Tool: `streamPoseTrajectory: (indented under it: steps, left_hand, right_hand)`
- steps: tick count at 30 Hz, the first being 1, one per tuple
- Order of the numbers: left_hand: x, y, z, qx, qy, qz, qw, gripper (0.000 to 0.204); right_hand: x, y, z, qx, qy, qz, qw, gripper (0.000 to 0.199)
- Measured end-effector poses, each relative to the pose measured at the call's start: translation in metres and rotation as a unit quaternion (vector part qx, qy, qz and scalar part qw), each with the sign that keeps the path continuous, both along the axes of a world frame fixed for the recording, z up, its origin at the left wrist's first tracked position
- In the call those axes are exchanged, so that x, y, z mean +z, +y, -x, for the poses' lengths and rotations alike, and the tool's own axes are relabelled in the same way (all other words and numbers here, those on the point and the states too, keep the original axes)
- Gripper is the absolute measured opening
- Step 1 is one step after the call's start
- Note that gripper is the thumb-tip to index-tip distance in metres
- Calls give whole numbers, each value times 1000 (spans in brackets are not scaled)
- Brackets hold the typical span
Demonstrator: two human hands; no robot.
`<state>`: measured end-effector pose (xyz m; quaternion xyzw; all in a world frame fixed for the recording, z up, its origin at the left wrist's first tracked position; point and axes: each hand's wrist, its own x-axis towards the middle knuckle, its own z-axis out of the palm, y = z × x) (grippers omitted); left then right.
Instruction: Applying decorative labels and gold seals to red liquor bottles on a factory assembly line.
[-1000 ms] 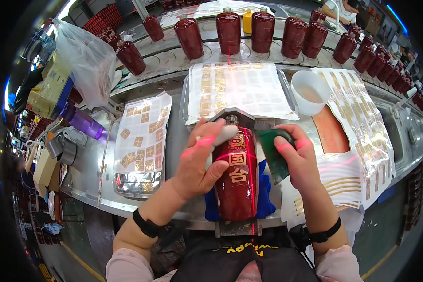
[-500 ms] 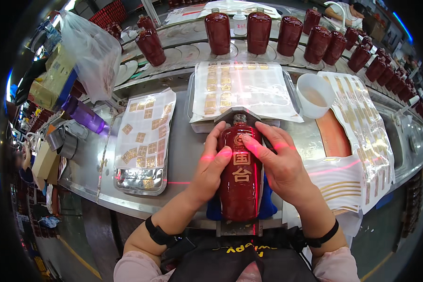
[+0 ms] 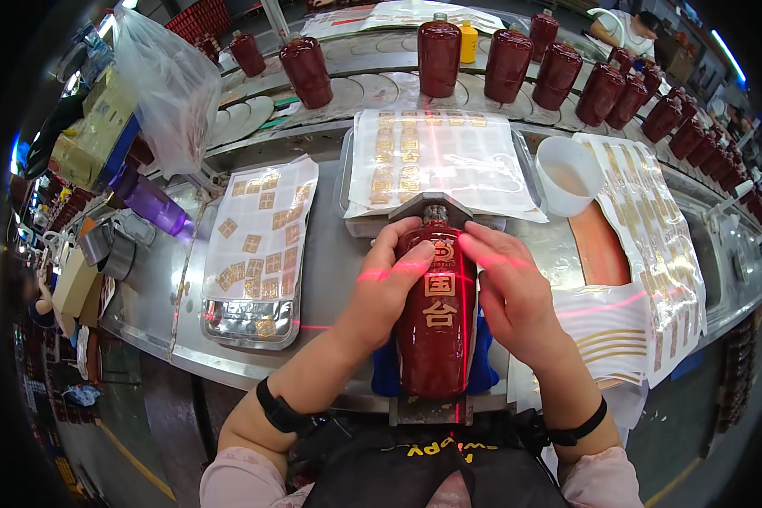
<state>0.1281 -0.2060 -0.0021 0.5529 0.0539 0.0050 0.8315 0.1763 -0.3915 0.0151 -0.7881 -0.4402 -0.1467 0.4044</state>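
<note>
A dark red glossy bottle [image 3: 434, 360] with gold characters down its front lies tilted toward me in a metal holder [image 3: 436, 203], its clear threaded neck at the far end. Blue cloth [image 3: 483, 360] shows beneath it on both sides. My left hand [image 3: 385, 284] is round the bottle's left shoulder, with its thumb pressed on the small gold emblem above the characters. My right hand [image 3: 516, 292] holds the right side, its fingertips at the shoulder and its thumb low along the edge. Red laser lines cross the bottle and both hands.
Behind the holder, a tray [image 3: 344, 190] carries a sheet of gold stickers [image 3: 461, 157]. Another sticker sheet [image 3: 244, 224] lies on a metal tray [image 3: 254, 334] at left. A white cup [image 3: 567, 182] and gold strip sheets [image 3: 665, 254] are at right. Red bottles [image 3: 440, 59] line the far conveyor.
My left thumb has moved up onto the emblem, while my right thumb has drawn off the bottle's front to its side. The conveyor bottles have shifted right, and a yellow container has appeared among them.
</note>
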Motion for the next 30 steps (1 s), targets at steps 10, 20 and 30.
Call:
streamPoseTrajectory:
  steps: [10, 20, 30]
  left_hand:
    - [6, 4, -9, -5, 1, -97, 995, 45]
    - [14, 1, -10, -4, 8, -113, 994, 50]
    - [16, -2, -9, -5, -1, -122, 993, 57]
  right_hand:
    - [15, -6, -5, -26, 281, -189, 941, 36]
    - [33, -12, -34, 13, 422, -97, 901, 21]
    - [24, -13, -33, 57, 484, -129, 864, 22]
